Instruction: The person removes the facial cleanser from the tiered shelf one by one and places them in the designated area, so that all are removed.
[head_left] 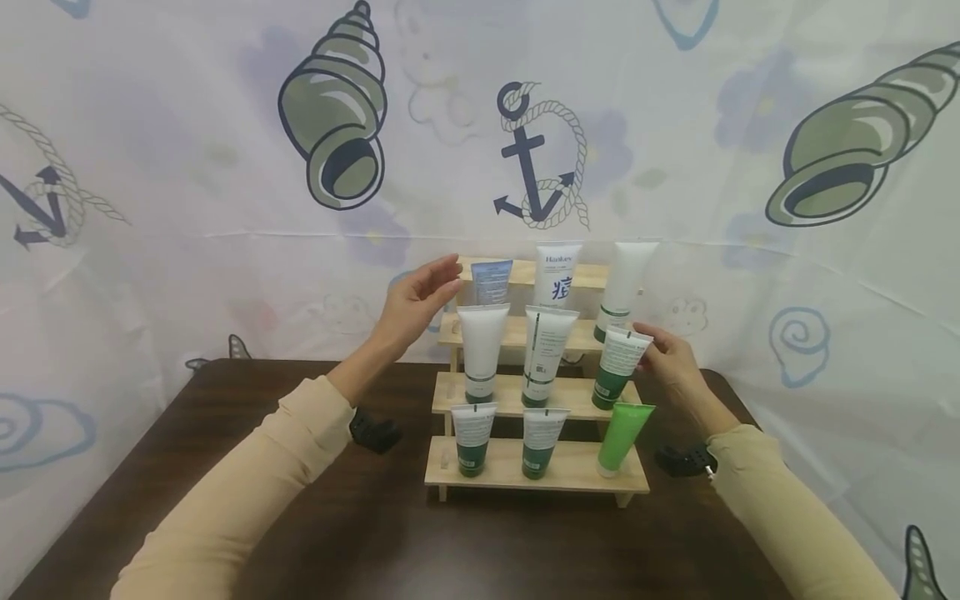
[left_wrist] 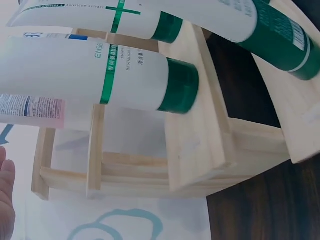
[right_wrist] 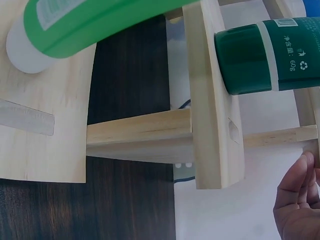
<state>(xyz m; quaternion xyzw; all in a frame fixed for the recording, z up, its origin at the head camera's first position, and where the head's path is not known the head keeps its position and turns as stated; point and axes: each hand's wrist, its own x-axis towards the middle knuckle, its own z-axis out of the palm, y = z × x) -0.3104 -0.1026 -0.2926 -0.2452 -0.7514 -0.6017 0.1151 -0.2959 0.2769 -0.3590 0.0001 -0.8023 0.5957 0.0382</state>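
A stepped wooden rack [head_left: 536,471] stands on the dark table, holding several squeeze tubes in rows. My left hand [head_left: 423,304] is raised at its upper left, fingers extended beside a small blue tube [head_left: 492,282] and holding nothing. My right hand [head_left: 670,362] is at the rack's right side, its thumb and fingers pinching the end of a wooden tier, as the right wrist view shows. Close to it, a green-and-white tube [head_left: 621,362] leans on the second tier. Behind that rises a tall white tube [head_left: 621,279]. A bright green tube [head_left: 626,437] tilts on the lowest tier.
Two white tubes [head_left: 482,346] share the second tier with the leaning one. Two small green-based tubes [head_left: 473,433] occupy the lowest. A white tube with blue lettering [head_left: 557,275] stands higher up. The dark table [head_left: 360,517] meets a shell-and-anchor printed cloth [head_left: 450,192] behind.
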